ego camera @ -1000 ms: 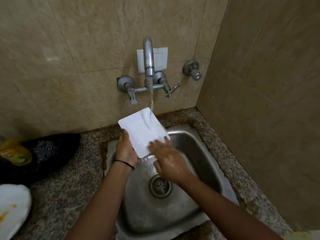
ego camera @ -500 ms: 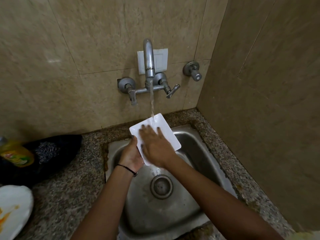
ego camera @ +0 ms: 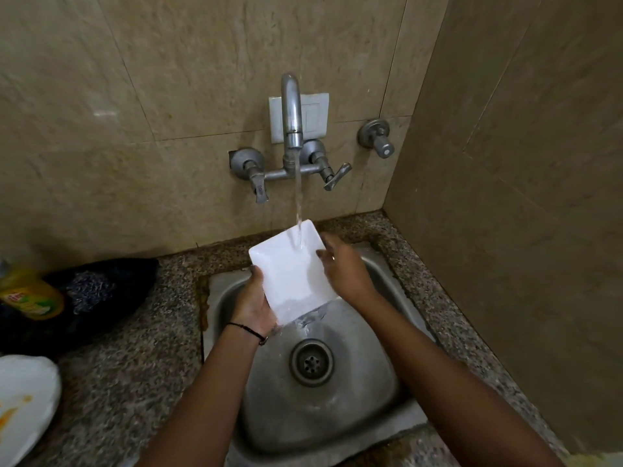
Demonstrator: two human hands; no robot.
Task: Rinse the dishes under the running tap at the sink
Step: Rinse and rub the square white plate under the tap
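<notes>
While water runs from the tap (ego camera: 292, 129) onto its far end, a white rectangular plate (ego camera: 289, 271) is held tilted over the sink's (ego camera: 401, 392) far edge. Left hand (ego camera: 253, 299) grips its left edge, fingers curled beneath; right hand (ego camera: 344, 267) clasps the right edge. A soiled plate (ego camera: 23, 402) rests at the counter's (ego camera: 141, 365) left edge.

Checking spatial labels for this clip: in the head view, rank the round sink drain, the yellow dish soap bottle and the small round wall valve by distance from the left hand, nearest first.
1. Round metal sink drain: just right of and below the left hand, in the basin.
2. Small round wall valve: up on the tiles, to the right.
3. Yellow dish soap bottle: far left on the counter.
</notes>
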